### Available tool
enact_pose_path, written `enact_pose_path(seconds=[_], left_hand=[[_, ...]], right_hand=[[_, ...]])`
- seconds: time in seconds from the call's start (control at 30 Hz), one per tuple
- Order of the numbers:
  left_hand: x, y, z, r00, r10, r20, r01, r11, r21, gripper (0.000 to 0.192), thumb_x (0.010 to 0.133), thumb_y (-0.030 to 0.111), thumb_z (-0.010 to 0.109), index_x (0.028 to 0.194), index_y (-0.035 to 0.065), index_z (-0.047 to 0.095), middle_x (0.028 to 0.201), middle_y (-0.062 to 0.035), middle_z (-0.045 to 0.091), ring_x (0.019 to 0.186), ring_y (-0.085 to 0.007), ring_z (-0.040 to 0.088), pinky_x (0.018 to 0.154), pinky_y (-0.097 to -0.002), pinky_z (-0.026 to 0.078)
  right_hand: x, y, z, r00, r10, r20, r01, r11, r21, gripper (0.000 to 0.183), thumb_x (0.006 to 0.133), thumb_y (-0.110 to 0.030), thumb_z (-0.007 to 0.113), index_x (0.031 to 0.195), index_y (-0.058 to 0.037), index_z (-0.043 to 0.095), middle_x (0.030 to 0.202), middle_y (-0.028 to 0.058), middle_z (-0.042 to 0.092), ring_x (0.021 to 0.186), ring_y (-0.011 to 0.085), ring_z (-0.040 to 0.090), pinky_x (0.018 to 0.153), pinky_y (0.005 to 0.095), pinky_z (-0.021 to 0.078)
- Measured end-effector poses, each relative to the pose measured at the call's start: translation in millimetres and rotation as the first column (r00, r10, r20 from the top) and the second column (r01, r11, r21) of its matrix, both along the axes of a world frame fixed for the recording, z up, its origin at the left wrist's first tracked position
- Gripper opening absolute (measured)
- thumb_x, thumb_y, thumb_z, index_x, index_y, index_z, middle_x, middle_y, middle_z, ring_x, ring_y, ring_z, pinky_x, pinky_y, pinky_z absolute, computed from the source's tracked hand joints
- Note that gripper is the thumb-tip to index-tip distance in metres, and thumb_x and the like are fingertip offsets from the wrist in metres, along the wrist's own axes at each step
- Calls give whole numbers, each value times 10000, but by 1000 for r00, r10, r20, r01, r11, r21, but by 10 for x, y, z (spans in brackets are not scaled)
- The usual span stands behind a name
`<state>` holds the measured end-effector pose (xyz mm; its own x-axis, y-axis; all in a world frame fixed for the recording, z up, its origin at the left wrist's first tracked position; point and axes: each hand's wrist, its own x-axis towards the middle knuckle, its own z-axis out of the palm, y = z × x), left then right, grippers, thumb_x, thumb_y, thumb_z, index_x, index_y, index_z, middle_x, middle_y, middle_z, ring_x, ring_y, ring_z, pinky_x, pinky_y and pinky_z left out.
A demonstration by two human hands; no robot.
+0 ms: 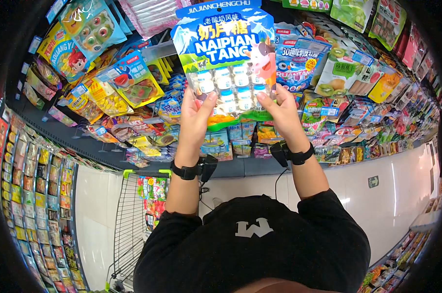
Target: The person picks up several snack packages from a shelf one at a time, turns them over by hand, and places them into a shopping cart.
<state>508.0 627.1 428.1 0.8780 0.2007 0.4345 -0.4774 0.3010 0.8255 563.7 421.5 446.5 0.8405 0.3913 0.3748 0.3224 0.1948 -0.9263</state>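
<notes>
Both hands hold a blue and green bag of milk tablet candy (224, 47) up in front of the hanging snack bags. Its printed front faces me, with a cow picture and small blue-capped bottle shapes. My left hand (194, 115) grips the lower left edge, thumb on the front. At the lower right edge, my right hand (286, 114) pinches the bag the same way. The fingers behind the bag are hidden. Each wrist wears a black strap with a small device, the left device (207, 168) and the right device (279, 154).
Snack bags such as a blue gummy bag (296, 69) and a dried kiwi bag (336, 73) hang close around the hands. A wire shopping cart (127, 216) holding colourful packages (153, 199) stands at my left. Pale floor tiles (382, 183) stretch to the right; more stocked shelves (40, 205) are far left.
</notes>
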Motion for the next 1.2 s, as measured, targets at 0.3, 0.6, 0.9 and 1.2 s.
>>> enact_pose_path(seconds=[0.3,0.6,0.9,1.2], left_hand=[[-10,-23,-47,999,23,24,-22,999,-41,376,939,130,598,1284,57,467,1020,18,618,779,-3,523,642,-159,412],[26,-60,-154,991,18,-129,-18,1000,4,219,937,225,628,1054,44,592,840,42,623,617,30,491,513,-125,385],[40,-74,-186,991,60,-122,-63,998,-19,218,946,221,603,1036,23,596,854,-1,662,600,14,524,491,-139,385],[-41,-165,-46,961,225,-160,-216,974,71,251,940,204,615,1092,5,592,923,-18,665,656,0,548,534,-144,414]], right_hand=[[36,-16,-31,999,29,19,-29,1000,4,349,906,-141,661,1196,18,551,1104,49,636,977,85,580,843,248,472],[120,29,-42,984,-155,83,157,987,-15,268,899,-205,677,1087,-21,629,975,-12,630,864,51,549,771,229,450],[112,37,-39,988,-133,81,131,991,22,269,893,-196,688,1083,-14,628,951,-15,632,857,49,548,763,226,450],[185,133,-42,983,-108,149,90,989,120,544,869,-204,710,1293,2,440,1200,80,557,1057,126,526,859,288,454]])
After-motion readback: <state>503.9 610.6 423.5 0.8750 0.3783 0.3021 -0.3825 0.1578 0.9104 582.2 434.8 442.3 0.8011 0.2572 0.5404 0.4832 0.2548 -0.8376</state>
